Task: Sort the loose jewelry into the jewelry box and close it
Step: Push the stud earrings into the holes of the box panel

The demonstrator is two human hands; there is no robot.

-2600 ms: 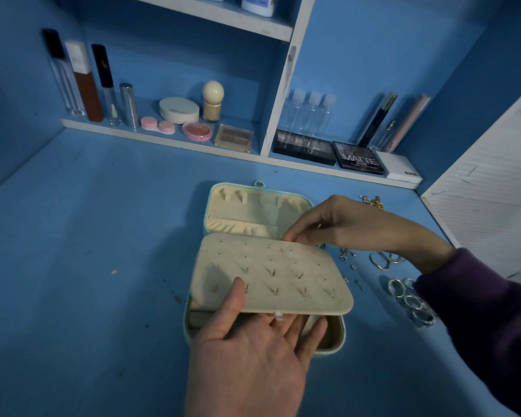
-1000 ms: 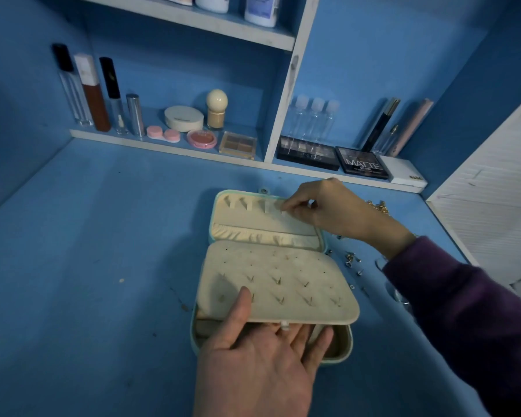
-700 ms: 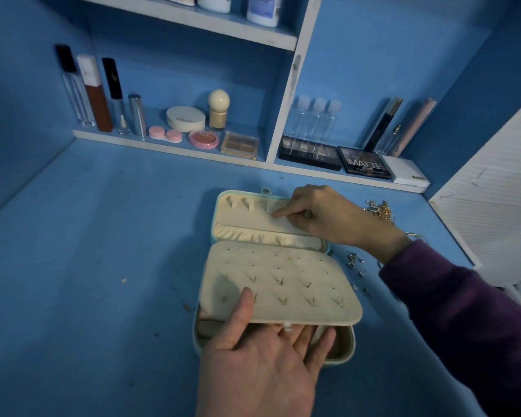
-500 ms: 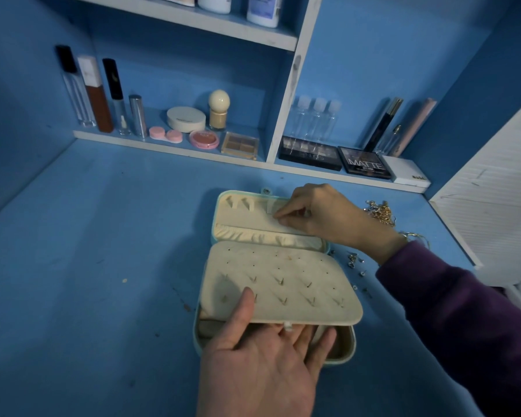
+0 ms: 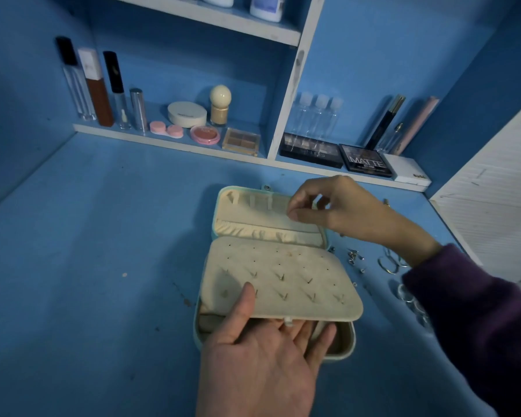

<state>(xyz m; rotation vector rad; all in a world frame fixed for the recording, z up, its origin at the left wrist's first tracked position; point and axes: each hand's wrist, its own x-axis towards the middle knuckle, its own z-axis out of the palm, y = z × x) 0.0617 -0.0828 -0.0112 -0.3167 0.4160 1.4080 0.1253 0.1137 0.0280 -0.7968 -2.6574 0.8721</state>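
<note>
walls [image 5: 388, 55]: blue | shelf [image 5: 193, 145]: white-edged, cosmetics | desk [image 5: 87, 236]: blue | light: dim

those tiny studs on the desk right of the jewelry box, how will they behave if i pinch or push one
The studs look tiny and metallic, so probably very light and apt to skid or scatter on the smooth blue desk if pushed. They lie loose and apart, so each likely needs its own fingertip pinch. Probably stiff, not floppy.

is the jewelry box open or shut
Open. The box has its lid lying back, cream lining showing, and the left hand holds the panel raised above the base.
</note>
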